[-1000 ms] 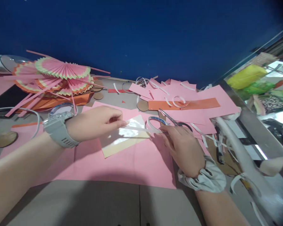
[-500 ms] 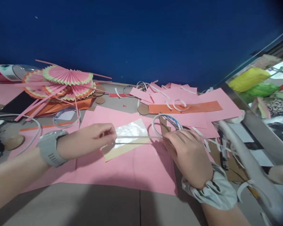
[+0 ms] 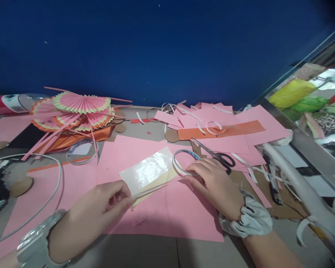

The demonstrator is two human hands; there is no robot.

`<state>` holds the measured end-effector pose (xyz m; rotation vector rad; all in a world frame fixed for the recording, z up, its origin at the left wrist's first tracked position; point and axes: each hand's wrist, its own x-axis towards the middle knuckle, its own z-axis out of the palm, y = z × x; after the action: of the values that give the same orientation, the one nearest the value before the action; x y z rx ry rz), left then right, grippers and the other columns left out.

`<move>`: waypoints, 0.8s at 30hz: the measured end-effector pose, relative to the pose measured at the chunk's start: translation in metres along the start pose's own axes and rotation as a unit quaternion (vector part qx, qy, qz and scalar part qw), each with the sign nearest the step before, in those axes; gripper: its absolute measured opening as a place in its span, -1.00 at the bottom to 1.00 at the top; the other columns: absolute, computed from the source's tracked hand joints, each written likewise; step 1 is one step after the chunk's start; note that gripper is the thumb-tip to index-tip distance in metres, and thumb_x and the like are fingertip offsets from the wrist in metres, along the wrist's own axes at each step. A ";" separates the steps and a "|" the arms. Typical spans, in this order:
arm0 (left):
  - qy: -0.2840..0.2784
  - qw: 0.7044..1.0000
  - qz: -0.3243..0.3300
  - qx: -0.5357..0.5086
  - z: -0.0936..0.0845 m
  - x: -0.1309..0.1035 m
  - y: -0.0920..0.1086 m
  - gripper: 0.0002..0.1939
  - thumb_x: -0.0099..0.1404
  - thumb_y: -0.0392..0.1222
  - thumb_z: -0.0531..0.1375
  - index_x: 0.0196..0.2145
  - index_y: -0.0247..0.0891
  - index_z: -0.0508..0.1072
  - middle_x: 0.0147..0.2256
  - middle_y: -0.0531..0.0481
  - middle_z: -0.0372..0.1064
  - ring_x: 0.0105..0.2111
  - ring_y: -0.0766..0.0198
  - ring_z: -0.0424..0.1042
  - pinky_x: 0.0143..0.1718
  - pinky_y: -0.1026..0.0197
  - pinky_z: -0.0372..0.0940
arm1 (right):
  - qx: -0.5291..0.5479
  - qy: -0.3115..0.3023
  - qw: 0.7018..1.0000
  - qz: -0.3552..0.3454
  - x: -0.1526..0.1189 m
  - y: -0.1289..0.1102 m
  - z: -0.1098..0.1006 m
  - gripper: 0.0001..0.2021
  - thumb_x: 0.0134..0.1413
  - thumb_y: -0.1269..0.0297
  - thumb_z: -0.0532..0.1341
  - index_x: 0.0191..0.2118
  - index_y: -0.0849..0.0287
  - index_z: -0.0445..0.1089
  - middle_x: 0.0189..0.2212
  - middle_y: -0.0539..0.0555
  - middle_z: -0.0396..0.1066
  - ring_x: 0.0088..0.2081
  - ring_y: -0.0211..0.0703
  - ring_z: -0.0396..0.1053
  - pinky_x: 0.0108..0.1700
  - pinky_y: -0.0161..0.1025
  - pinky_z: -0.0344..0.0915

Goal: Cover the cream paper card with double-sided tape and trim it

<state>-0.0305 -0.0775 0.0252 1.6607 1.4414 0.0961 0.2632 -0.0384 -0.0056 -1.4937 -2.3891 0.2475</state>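
My right hand [image 3: 216, 186] is closed on a roll of tape [image 3: 174, 162], a thin ring with blue print on its inside. A narrow strip of tape [image 3: 158, 187] runs from the roll to my left hand [image 3: 100, 210], whose thumb and finger pinch the strip's end. The strip slants up to the right. Under it lies a glossy whitish rectangle [image 3: 142, 171] on pale yellow paper [image 3: 163, 178], both on a large pink sheet [image 3: 123, 154]. Beyond my right hand lie scissors [image 3: 212, 150] with black handles.
Pink and yellow pleated paper fans [image 3: 82, 103] lie at the back left near a bottle [image 3: 11, 103]. Pink paper pieces [image 3: 195, 115] and an orange strip [image 3: 231, 130] lie at the back right. A black cutter [image 3: 274, 186] rests on the right; a white cable [image 3: 54, 186] curves on the left.
My left hand has moved down and nearer, so the strip now slants. The roll and my right hand have shifted slightly left, and the scissors now show fully.
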 end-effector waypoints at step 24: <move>-0.028 0.985 0.002 -0.168 0.003 -0.017 -0.001 -0.53 0.39 0.09 -0.16 -0.41 -0.19 0.38 -0.39 0.06 0.39 -0.32 0.24 0.36 -0.23 0.23 0.20 | 0.207 -0.115 0.970 -0.058 0.018 -0.069 0.014 -0.83 0.27 0.27 0.03 -0.24 0.12 0.36 -0.28 0.02 0.40 -0.16 -0.17 0.29 -0.04 -0.14 0.16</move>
<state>-0.0351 -0.0931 0.0307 1.3779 1.2997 0.2775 0.1934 -0.0527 0.0058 -1.1803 -2.3879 0.8750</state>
